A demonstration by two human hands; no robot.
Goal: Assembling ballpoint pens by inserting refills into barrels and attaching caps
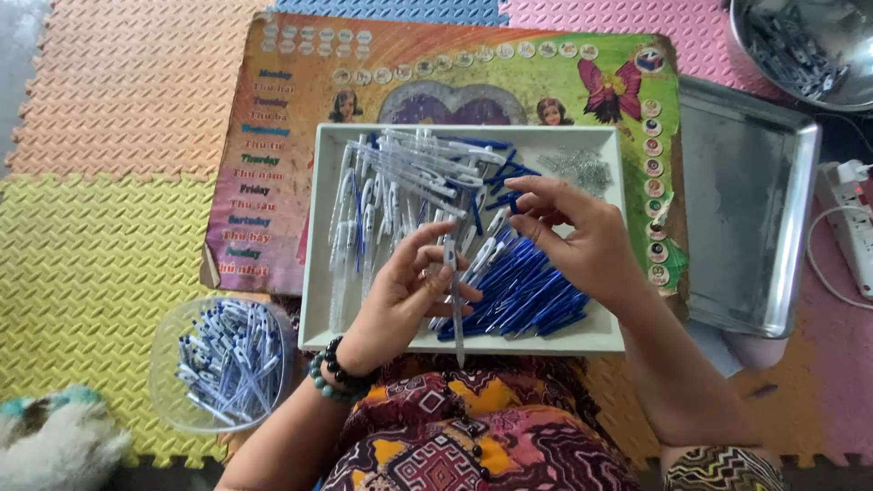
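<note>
My left hand (400,291) held one pen (454,300) over the near half of the white tray (318,273), its grip closed round the upper part of the barrel between thumb and fingers. The pen was thin and clear, almost upright in the view, with its lower end pointing toward my lap past the tray's near rim. A ring showed on one finger, and dark and teal bead bracelets (335,373) sat on the wrist.

My right hand (582,236) hovered just beside it, above the blue parts (527,291), fingers curled with the tips pinched close together; I could not tell whether anything small lay between them.

The tray sat on a colourful printed board (273,109) laid on foam floor mats (91,227). Clear barrels (400,182) were heaped in its far left, blue pieces lay piled to the right, and small metal springs (582,168) lay in the far right corner. A clear tub (173,364) of finished pens stood by my left knee.
</note>
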